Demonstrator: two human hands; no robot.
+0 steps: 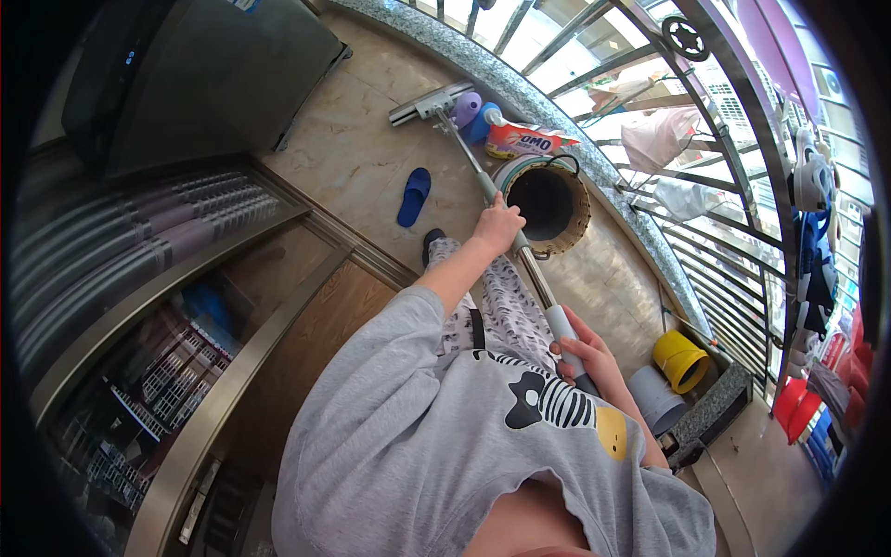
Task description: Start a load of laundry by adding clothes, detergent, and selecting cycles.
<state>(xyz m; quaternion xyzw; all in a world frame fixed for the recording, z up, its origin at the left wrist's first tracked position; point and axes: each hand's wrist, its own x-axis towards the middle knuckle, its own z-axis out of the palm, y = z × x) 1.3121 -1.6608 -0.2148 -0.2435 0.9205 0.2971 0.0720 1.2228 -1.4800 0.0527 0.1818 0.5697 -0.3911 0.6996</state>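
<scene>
My left hand is wrapped around the middle of a mop's telescopic metal pole. Lower on the same pole, close to my waist, my right hand grips the pale grip sleeve. The mop's wide grey head rests on the tiled floor, beside a purple bottle and a blue bottle. Next to those leans a red OMO detergent pack. A woven basket with a dark interior stands just right of the pole, near my left hand.
One blue slipper lies left of the pole. A dark boxy appliance stands at upper left, above a sliding glass door's metal frame. Granite ledge and metal railing run along the right. Yellow and white buckets sit lower right.
</scene>
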